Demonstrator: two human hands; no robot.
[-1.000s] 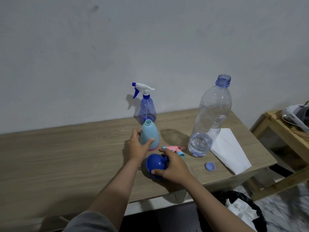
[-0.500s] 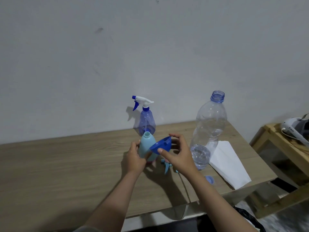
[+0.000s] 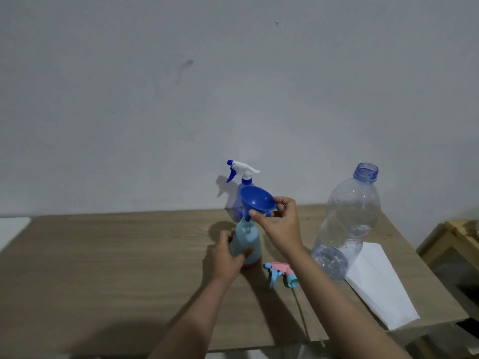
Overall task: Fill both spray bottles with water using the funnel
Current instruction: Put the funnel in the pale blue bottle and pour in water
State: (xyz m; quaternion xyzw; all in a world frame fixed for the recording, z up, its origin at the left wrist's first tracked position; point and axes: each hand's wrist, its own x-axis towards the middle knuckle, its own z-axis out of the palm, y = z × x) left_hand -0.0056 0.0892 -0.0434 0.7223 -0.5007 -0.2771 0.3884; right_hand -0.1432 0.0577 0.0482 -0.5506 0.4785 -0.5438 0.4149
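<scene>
**A:** Where is the funnel sitting?

**B:** The blue funnel is tilting over the light blue spray bottle, spout at the open neck. The right hand is pinching it by the rim, fingers closed on it. The left hand is wrapping around the bottle's lower body, thumb across the front, holding it upright on the wooden table.

**A:** And the other one?

**B:** The purple spray bottle is standing just behind, near the wall, its white and blue trigger head on. The pink and blue trigger head is lying on the table just right of the held bottle.

**A:** What is crowding the hands?

**B:** The large clear water bottle is standing uncapped to the right, a little water pooling in its bottom, near the right forearm. A white folded paper is lying beside it, reaching toward the table's right front corner. The left half of the table is lying open.

**A:** Any writing?

**B:** I am reading none; no label is showing on any bottle.
</scene>
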